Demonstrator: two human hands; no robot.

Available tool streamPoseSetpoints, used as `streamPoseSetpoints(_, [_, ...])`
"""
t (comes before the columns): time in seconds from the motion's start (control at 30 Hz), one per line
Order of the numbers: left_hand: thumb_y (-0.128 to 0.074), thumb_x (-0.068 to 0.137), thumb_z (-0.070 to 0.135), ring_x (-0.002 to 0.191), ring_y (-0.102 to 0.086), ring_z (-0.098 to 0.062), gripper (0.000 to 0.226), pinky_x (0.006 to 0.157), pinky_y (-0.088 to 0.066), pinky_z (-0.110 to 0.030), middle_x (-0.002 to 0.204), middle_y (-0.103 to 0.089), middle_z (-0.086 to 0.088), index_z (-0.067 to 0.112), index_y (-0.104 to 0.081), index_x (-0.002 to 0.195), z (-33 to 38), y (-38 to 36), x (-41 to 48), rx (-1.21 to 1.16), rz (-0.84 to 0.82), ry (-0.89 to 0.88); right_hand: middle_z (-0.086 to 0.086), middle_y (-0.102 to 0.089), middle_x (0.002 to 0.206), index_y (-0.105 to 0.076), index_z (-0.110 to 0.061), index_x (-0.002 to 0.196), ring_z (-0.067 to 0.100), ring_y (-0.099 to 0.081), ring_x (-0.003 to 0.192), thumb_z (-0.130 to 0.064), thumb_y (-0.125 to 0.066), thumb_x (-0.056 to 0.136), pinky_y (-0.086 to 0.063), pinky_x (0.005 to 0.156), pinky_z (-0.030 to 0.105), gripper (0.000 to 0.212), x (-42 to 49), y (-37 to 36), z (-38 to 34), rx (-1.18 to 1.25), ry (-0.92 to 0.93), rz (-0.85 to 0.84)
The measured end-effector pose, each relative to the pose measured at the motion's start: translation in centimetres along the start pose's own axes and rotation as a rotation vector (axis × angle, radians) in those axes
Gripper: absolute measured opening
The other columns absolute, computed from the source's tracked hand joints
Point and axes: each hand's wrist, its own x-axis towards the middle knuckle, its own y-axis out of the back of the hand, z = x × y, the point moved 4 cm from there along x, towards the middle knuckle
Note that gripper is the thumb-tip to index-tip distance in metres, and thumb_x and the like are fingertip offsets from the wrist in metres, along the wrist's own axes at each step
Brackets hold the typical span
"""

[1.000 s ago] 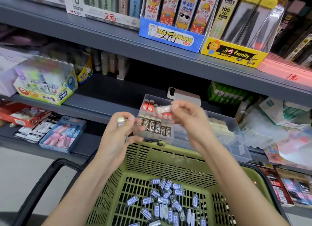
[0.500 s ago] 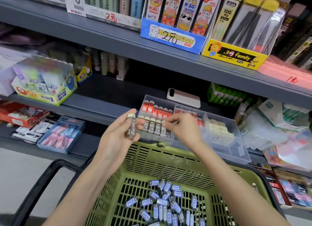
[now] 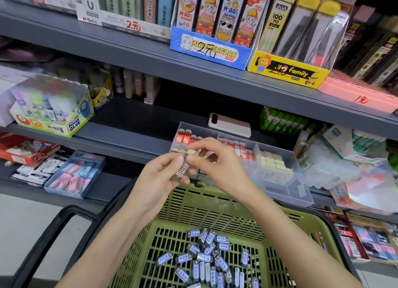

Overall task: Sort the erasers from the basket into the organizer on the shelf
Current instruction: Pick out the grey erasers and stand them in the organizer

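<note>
step in hand, as judged: one eraser [image 3: 183, 170] passes between hands. the left hand [image 3: 159, 177] curls round its dark 2b sleeve; the right hand [image 3: 217, 165] pinches its pale top end. the eraser sits above the basket [image 3: 193, 201] far rim, just before the organizer [image 3: 301, 193]. next move likely requires seating it upright in the organizer's left compartment.

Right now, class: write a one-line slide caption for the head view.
Left hand and right hand hold one 2B eraser over the green basket, before the clear shelf organizer.
</note>
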Motion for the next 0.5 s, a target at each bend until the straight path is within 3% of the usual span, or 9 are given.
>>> streamPoseSetpoints(0.07, [-0.053,0.087,0.028,0.080,-0.068,-0.017,0.032,0.064,-0.053,-0.021,0.085,-0.071,-0.006,0.006,-0.067,0.104,0.1,-0.5,0.0,0.106,0.010,-0.017,-0.006,-0.066,0.084,-0.068,-0.024,0.086,0.007,-0.057,0.076,-0.013,-0.070,0.081,-0.048,0.072,0.025,0.012,0.2,0.9,0.0,0.118,-0.043,0.047])
streamPoseSetpoints(0.13, [-0.050,0.092,0.044,0.094,-0.066,-0.011,0.037,0.079,-0.051,-0.020,0.096,-0.072,0.002,0.014,-0.067,0.107,0.3,-0.6,0.2,0.499,0.048,-0.140,-0.006,-0.066,0.076,-0.066,-0.020,0.083,0.004,-0.058,0.067,-0.010,-0.070,0.081,-0.050,0.065,0.022,0.011,0.7,2.7,0.5,0.223,-0.113,0.136])
streamPoseSetpoints(0.2, [-0.040,0.092,0.053,0.113,-0.056,-0.006,0.047,0.096,-0.038,-0.024,0.118,-0.065,0.011,0.022,-0.064,0.117,0.7,-1.0,0.2,1.078,0.054,-0.375,-0.006,-0.064,0.071,-0.067,-0.019,0.081,0.003,-0.056,0.062,-0.011,-0.071,0.080,-0.048,0.063,0.019,0.009,1.4,4.9,1.2,0.070,-0.132,0.236])
streamPoseSetpoints(0.27, [-0.034,0.093,0.050,0.123,-0.049,-0.014,0.049,0.107,-0.026,-0.037,0.129,-0.059,0.008,0.025,-0.064,0.122,0.3,-1.7,0.6,1.387,-0.042,-0.525,-0.008,-0.062,0.071,-0.070,-0.018,0.085,0.004,-0.055,0.065,-0.015,-0.072,0.080,-0.047,0.066,0.019,0.006,2.1,5.9,1.7,-0.154,-0.134,0.248])
streamPoseSetpoints(0.37, [-0.031,0.094,0.052,0.130,-0.043,-0.025,0.047,0.113,-0.012,-0.060,0.136,-0.054,0.002,0.033,-0.066,0.119,-1.0,-1.6,1.3,1.599,-0.163,-0.505,-0.006,-0.065,0.076,-0.073,-0.016,0.093,0.009,-0.058,0.071,-0.020,-0.073,0.080,-0.049,0.074,0.027,0.014,2.5,5.1,2.5,-0.285,-0.148,0.181])
streamPoseSetpoints(0.43, [-0.030,0.095,0.053,0.133,-0.041,-0.028,0.046,0.112,-0.006,-0.065,0.137,-0.054,-0.001,0.037,-0.067,0.116,-1.7,-1.0,1.6,1.667,-0.182,-0.492,-0.007,-0.065,0.080,-0.074,-0.015,0.095,0.008,-0.059,0.075,-0.022,-0.072,0.080,-0.048,0.076,0.027,0.017,2.5,4.2,2.8,-0.348,-0.119,0.140])
streamPoseSetpoints(0.5, [-0.030,0.096,0.052,0.134,-0.039,-0.029,0.044,0.112,-0.004,-0.066,0.137,-0.054,-0.002,0.038,-0.067,0.116,-1.9,-0.5,1.7,1.665,-0.177,-0.478,-0.013,-0.062,0.082,-0.074,-0.018,0.095,-0.002,-0.054,0.073,-0.024,-0.071,0.081,-0.042,0.073,0.018,0.016,2.5,3.6,3.2,-0.431,-0.071,0.102])
